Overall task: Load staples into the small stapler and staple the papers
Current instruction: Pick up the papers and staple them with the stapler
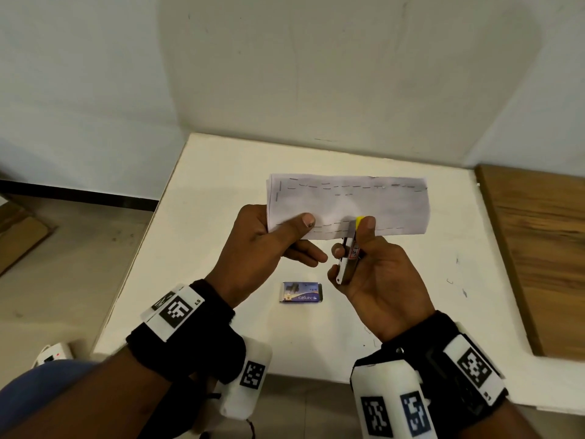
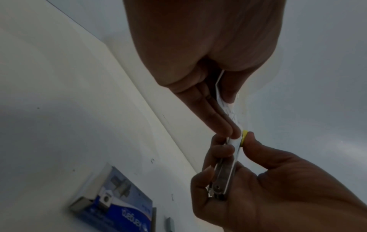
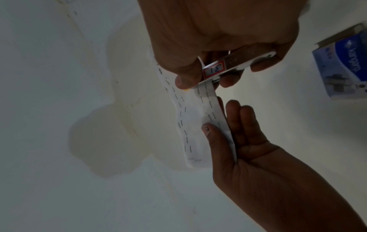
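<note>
Left hand (image 1: 256, 245) pinches the limp, light papers (image 1: 348, 207) near one end; right hand (image 1: 376, 274) squeezes the small rigid stapler (image 1: 348, 258) clamped on their near edge.

A white worktop (image 1: 221, 191) set into the corner of a pale room.

We look down on a white worktop pushed up against a whitish wall (image 1: 316, 74) that carries faint scuffs and thin vertical marks. The wall bends at a corner on the left, where a dark skirting strip (image 1: 79, 193) runs along its foot. A beige tiled floor (image 1: 63, 264) lies to our left, with a brown board (image 1: 19, 239) resting on it. Touching the worktop's right edge we see a brown wood-grain surface (image 1: 538, 248). A small white device (image 1: 52, 354) sits on the floor at lower left. The light is soft and even.
</note>
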